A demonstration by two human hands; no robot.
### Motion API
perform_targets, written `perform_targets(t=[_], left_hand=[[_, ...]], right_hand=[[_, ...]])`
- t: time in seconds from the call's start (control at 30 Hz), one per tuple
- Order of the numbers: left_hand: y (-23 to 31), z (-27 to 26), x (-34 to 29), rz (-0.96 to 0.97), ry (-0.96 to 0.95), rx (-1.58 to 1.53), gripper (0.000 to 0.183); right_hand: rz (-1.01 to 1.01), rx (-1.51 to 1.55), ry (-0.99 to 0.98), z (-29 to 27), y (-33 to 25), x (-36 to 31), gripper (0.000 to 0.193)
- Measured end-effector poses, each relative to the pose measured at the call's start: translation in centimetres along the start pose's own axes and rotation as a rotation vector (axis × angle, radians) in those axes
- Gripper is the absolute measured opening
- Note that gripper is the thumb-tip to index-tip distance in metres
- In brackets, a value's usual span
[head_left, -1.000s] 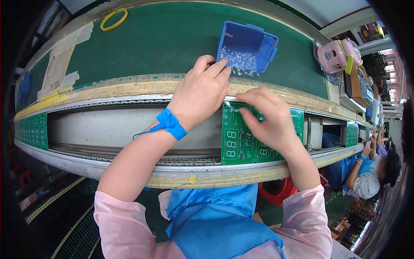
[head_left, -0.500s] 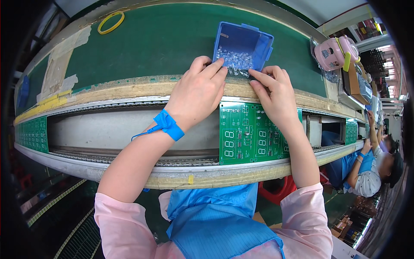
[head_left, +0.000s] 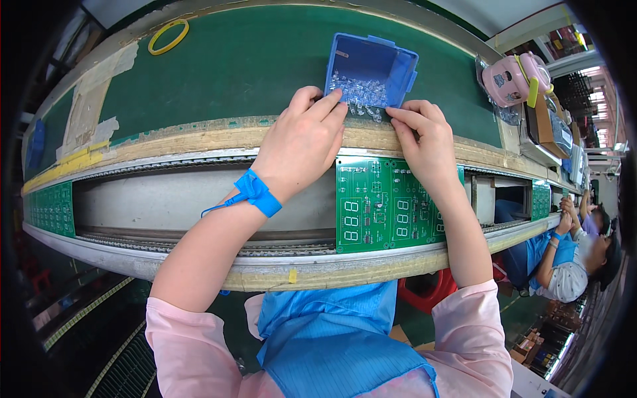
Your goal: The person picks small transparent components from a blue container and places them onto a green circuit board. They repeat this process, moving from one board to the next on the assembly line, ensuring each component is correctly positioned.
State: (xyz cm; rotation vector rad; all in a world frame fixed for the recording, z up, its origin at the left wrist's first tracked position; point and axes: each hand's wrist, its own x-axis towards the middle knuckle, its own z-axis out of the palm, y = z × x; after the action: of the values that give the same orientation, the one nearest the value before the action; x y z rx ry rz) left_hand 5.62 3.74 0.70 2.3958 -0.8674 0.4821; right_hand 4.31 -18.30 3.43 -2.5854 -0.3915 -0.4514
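Observation:
A blue plastic bin (head_left: 373, 56) lies tilted toward me on the green bench top, with many small clear components (head_left: 365, 93) inside and some spilling over its front lip. My left hand (head_left: 306, 136) is at the bin's front left corner, fingers bent over the parts; its thumb is hidden. My right hand (head_left: 426, 136) is by the front right corner, thumb and index finger drawn close in a pinch. Anything between either hand's fingertips is too small to make out. Below my hands, a green circuit board (head_left: 368, 199) with white digit outlines sits on the rails, partly covered by my right forearm.
Along the bench runs a wooden edge (head_left: 219, 136) above the conveyor rail (head_left: 285, 249). Another green board (head_left: 53, 209) is at the left. A yellow tape ring (head_left: 168, 37) lies at the back, a pink container (head_left: 512, 83) at the right. A co-worker (head_left: 564, 272) sits farther right.
My right hand has shifted slightly right, its thumb and index finger closer together. The left hand and bin have barely moved. The co-worker's raised arm has come down.

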Motion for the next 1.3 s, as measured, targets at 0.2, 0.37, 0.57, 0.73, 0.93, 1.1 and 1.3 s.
perform_targets(t=[0.2,0.37,0.57,0.73,0.93,1.1,1.3], left_hand=[[0.1,-0.2,0.0,-0.011,-0.013,-0.003,0.031],[0.2,-0.1,0.1,-0.005,-0.006,-0.007,0.030],[0.1,-0.1,0.0,-0.005,-0.006,0.000,0.031],[0.0,0.0,-0.1,0.000,0.003,0.002,0.031],[0.0,0.0,0.0,-0.006,0.008,-0.009,0.030],[-0.2,0.3,0.0,0.040,0.062,0.050,0.030],[0.1,0.0,0.0,-0.012,0.010,-0.006,0.031]], right_hand=[[0.024,0.060,-0.015,-0.4,0.5,0.0,0.012],[-0.003,0.018,0.042,-0.7,-0.1,0.1,0.013],[0.039,0.402,0.169,-0.7,-1.0,-0.2,0.013],[0.278,1.073,-0.095,-0.8,-2.3,-0.8,0.015],[0.427,1.425,-0.300,-1.1,-2.8,-1.5,0.013],[0.374,1.343,-0.314,-0.6,-2.7,-1.9,0.012],[0.354,1.490,-0.340,-0.7,-2.7,-1.8,0.011]])
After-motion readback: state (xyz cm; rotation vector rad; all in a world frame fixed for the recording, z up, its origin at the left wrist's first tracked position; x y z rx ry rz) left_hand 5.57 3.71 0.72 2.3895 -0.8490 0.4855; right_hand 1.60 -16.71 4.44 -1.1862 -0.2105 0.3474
